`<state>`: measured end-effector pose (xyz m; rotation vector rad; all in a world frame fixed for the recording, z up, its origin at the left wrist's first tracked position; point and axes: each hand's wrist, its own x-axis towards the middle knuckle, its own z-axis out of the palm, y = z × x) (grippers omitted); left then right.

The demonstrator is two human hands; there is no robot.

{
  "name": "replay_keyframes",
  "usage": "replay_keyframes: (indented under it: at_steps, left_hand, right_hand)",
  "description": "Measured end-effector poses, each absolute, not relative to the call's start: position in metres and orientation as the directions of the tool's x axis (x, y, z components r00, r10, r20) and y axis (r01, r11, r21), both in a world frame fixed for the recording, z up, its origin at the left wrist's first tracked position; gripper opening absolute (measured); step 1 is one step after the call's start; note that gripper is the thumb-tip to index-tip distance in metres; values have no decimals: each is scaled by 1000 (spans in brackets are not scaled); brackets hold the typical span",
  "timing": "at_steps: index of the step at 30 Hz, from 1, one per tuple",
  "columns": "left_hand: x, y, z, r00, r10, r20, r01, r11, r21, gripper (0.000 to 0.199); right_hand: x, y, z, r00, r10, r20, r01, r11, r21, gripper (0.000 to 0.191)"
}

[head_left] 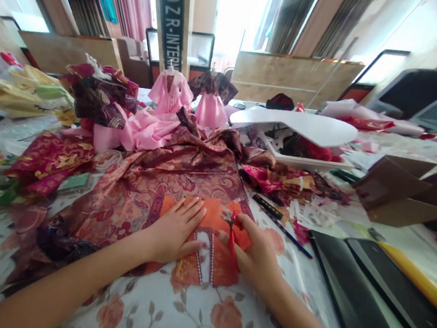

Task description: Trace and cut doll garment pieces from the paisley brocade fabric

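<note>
Head view: two bare forearms reach in from the bottom edge over a cluttered table.

Left hand (175, 229): open, fingers spread and pressed flat on the orange cloth (213, 216), a hold that keeps the slippery piece from sliding.

Right hand (258, 253): closed around red-handled scissors (232, 248), with the metal blades at the cloth's upper edge.

Orange cloth: a thin, cut piece with beaded trim (198, 257), lying under both hands on the rose-print tablecloth (226, 319).

Around it: crumpled, glossy red brocade (154, 189) spreads to the left and behind, its folds loose.

Farther out: two pink doll dresses on small stands (170, 90) stand at the back, beside a curved white tray (295, 125).

Right side: a blue pen (288, 238) lies near a black folder (356, 296), with brown card (397, 191) propped beyond.
</note>
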<state>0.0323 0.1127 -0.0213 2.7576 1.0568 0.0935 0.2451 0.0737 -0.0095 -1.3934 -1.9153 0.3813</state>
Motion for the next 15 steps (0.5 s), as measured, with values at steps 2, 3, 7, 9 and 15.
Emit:
replay_keyframes:
  at_steps: [2, 3, 7, 9, 15]
  left_hand:
    - [30, 113, -23, 745, 666, -10, 654, -729, 201, 73]
    - [30, 113, -23, 745, 667, -7, 654, -729, 203, 72]
    - [29, 113, -22, 745, 668, 3, 652, -728, 214, 69]
    - [29, 112, -21, 743, 669, 0, 652, -724, 223, 69]
    - [28, 112, -20, 740, 673, -6, 651, -714, 257, 72]
  right_hand:
    - [246, 76, -13, -165, 909, 383, 744, 370, -556, 20]
    - [246, 77, -15, -180, 900, 396, 761, 383, -524, 21]
    - [243, 80, -22, -241, 875, 419, 779, 432, -455, 21]
    - [242, 82, -24, -255, 881, 397, 769, 434, -470, 21]
    - [241, 86, -22, -264, 901, 345, 757, 415, -504, 24]
